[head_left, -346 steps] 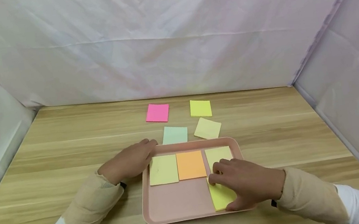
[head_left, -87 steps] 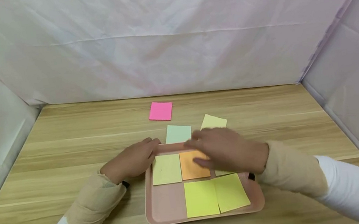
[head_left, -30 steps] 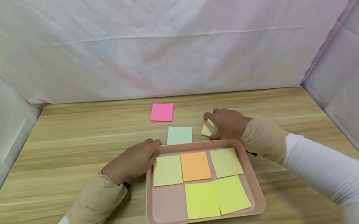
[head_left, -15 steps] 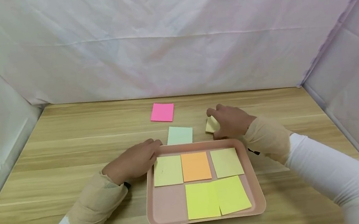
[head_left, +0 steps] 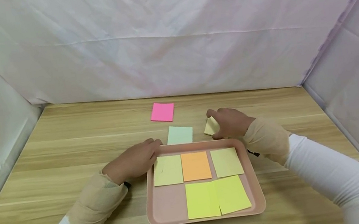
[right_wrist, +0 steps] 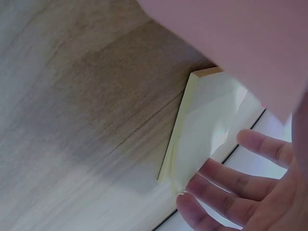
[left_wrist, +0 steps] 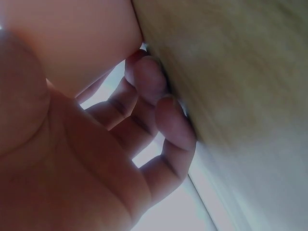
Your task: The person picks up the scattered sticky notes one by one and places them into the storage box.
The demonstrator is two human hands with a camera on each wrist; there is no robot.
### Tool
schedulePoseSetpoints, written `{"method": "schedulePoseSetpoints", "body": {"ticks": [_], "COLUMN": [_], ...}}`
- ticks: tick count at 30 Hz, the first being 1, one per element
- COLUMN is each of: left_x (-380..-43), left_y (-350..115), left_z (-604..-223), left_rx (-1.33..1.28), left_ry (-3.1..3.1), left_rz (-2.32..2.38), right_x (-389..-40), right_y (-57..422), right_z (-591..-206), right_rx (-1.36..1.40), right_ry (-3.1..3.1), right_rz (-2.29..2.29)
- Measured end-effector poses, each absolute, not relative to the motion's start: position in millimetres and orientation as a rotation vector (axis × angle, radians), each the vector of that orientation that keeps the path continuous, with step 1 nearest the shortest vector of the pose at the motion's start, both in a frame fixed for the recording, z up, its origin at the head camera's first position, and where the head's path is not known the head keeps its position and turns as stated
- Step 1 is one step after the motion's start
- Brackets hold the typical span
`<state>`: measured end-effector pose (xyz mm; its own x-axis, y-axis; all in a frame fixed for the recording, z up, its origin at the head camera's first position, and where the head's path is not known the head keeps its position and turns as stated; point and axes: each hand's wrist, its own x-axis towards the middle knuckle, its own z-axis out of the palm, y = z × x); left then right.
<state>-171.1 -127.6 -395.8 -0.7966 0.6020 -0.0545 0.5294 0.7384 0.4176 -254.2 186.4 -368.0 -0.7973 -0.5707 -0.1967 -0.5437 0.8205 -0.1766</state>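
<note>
Left hand: The left hand (head_left: 132, 160) holds the pink tray (head_left: 169, 205) by the far corner on its side. Its fingers are bent, and the tips are down by the table (head_left: 83, 140).
Right hand: The right hand (head_left: 232, 123) pinches a small cream pad (head_left: 210, 126). The thumb is on the near side and the fingers are on the far side.
Cream pad: It is in the right hand, just past the tray. Up close, a corner by the fingers looks a bit split apart. I cannot tell if all of it touches the table.
Mint pad: The mint pad (head_left: 180, 135) is on the table between the two hands. The tray rim is right in front of it.
Hot pink pad: The hot pink pad (head_left: 162, 112) is farther out than both hands, between them.
Back row in the tray: A light yellow pad (head_left: 167, 170) is just beside the left hand. Next to it is the orange pad (head_left: 196, 166). Then comes a pale pad (head_left: 226, 162), on the near side of the right hand.
Front row in the tray: Two bright yellow pads (head_left: 201, 200) touch each other, closer to the person than both hands. The one more toward the right hand's side is a bit crooked.
</note>
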Motion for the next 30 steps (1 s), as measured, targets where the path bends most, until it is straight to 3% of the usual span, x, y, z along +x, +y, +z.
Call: {"method": "schedulePoseSetpoints", "body": {"ticks": [19, 30], "left_x": [-170.4, -172.4], "left_y": [-127.4, -127.8], "left_z": [-394.4, -396.2], "left_rx": [0.913, 0.892], "left_ry": [2.756, 2.747], "left_rz": [0.579, 0.569], "right_x": [-254.8, -248.4], "right_y": [185.9, 177.0], "right_z": [-363.1, -338.3], "right_rx": [-0.826, -0.992], "right_ry": [2.799, 2.876], "right_rz": [-0.108, -0.097]}}
